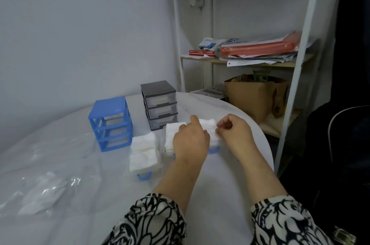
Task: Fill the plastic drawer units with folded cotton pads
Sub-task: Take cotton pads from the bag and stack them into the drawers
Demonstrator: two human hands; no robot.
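A blue drawer frame stands on the white table with its drawers pulled out. Right of it stands a grey drawer unit with three clear drawers closed. A clear drawer with a blue handle lies in front, filled with white folded cotton pads. A second clear drawer holds more pads and is partly hidden behind my hands. My left hand and my right hand both pinch a white cotton pad above that second drawer.
Crinkled clear plastic bags cover the table's left side. A white metal shelf with papers, books and a brown paper bag stands behind the table on the right. A dark chair is at the far right.
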